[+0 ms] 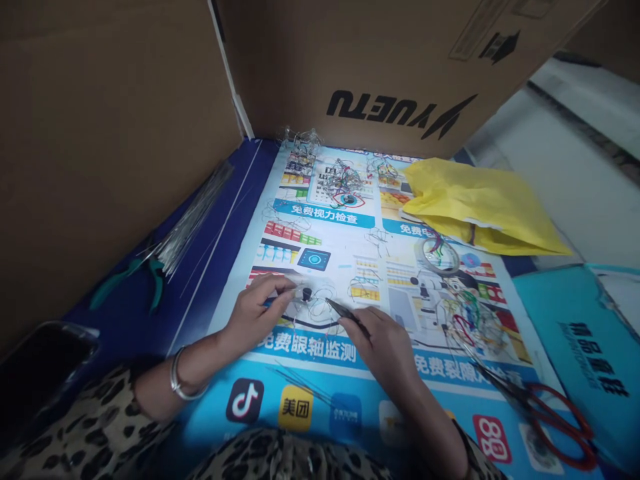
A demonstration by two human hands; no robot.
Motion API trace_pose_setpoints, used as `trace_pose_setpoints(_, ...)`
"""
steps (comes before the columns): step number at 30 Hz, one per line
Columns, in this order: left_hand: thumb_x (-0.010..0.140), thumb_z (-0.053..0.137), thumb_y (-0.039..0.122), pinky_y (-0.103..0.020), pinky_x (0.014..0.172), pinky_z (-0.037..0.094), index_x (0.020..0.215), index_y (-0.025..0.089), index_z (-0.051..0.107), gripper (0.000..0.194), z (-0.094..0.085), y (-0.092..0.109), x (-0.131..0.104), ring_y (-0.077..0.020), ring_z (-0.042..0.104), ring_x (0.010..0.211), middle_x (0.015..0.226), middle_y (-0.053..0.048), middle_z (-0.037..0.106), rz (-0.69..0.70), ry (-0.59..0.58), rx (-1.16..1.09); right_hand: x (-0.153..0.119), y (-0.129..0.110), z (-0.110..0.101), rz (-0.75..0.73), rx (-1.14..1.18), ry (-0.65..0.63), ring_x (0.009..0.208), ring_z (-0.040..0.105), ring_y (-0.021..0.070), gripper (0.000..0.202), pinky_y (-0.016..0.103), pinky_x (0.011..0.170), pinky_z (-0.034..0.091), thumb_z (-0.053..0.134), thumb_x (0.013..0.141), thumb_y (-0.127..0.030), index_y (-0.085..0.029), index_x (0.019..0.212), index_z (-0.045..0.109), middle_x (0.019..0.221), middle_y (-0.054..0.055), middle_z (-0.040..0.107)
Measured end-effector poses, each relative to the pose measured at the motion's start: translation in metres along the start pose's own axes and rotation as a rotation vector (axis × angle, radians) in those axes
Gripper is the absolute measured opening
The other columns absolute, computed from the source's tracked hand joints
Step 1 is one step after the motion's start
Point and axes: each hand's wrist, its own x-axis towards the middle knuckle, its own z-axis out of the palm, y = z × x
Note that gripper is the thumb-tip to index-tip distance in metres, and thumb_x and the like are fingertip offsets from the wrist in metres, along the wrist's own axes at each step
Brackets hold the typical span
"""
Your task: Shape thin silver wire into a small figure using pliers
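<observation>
My left hand (260, 310) is closed in a pinch at the left end of a piece of thin wire (323, 303), bent in loops. My right hand (383, 343) holds dark pointed tweezers (341, 309), their tip at the right side of the loops. Between the two hands, close to my left fingertips, is a small black piece (307, 293); whether it is held or part of the printed sheet, I cannot tell. Below the hands, several dark thin wires (305, 383) lie on the printed sheet (310, 233).
Cardboard (125, 120) stands behind and left. Pliers (156, 287) lie beside a wire bundle (187, 223) and a phone (50, 353). Rightward are a yellow bag (490, 200), a tape roll (440, 257), tangled wires (475, 323), red-handled scissors (560, 420) and a teal packet (570, 320).
</observation>
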Motion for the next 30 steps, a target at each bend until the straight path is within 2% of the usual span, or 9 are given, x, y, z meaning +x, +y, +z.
trace_pose_setpoints(5, 0.084, 0.056, 0.018, -0.027, 0.071, 0.051, 0.091, 0.018, 0.061, 0.009, 0.0, 0.001, 0.0, -0.0132, 0.062, 0.079, 0.083, -0.002, 0.067, 0.082, 0.015, 0.031, -0.001, 0.001, 0.001, -0.014, -0.007, 0.006, 0.074, 0.059, 0.0181, 0.029, 0.026, 0.063, 0.039, 0.046, 0.089, -0.043, -0.02, 0.082, 0.061, 0.075, 0.003, 0.064)
trace_pose_setpoints(13, 0.081, 0.058, 0.012, -0.032, 0.074, 0.047, 0.089, 0.018, 0.061, 0.01, 0.0, 0.001, 0.003, -0.0138, 0.06, 0.076, 0.079, -0.002, 0.066, 0.244, 0.002, 0.012, -0.002, -0.002, 0.002, -0.045, -0.033, 0.037, 0.073, 0.059, 0.0179, 0.03, 0.025, 0.062, 0.038, 0.045, 0.09, -0.043, -0.019, 0.078, 0.06, 0.073, 0.004, 0.063)
trace_pose_setpoints(20, 0.082, 0.058, 0.017, -0.035, 0.075, 0.046, 0.092, 0.019, 0.061, 0.011, 0.005, 0.001, 0.006, -0.0158, 0.057, 0.077, 0.08, -0.003, 0.066, 0.238, -0.039, 0.038, -0.001, -0.002, 0.004, -0.085, -0.062, 0.054, 0.074, 0.059, 0.0185, 0.034, 0.026, 0.062, 0.038, 0.042, 0.091, -0.044, -0.019, 0.079, 0.061, 0.073, 0.004, 0.064)
trace_pose_setpoints(27, 0.087, 0.053, 0.021, -0.035, 0.072, 0.043, 0.109, 0.018, 0.057, 0.023, 0.015, 0.002, 0.01, -0.017, 0.056, 0.077, 0.083, -0.004, 0.067, 0.323, -0.108, 0.139, -0.001, -0.003, 0.004, -0.104, -0.107, 0.086, 0.072, 0.058, 0.0182, 0.036, 0.026, 0.06, 0.037, 0.041, 0.091, -0.044, -0.018, 0.077, 0.062, 0.071, 0.004, 0.063)
trace_pose_setpoints(30, 0.087, 0.053, 0.023, -0.034, 0.071, 0.042, 0.108, 0.018, 0.058, 0.022, 0.018, 0.005, 0.013, -0.0167, 0.055, 0.075, 0.08, -0.004, 0.067, 0.353, -0.107, 0.169, 0.0, -0.004, 0.003, -0.113, -0.129, 0.098, 0.071, 0.058, 0.0176, 0.036, 0.026, 0.06, 0.037, 0.041, 0.091, -0.043, -0.018, 0.076, 0.062, 0.07, 0.005, 0.062)
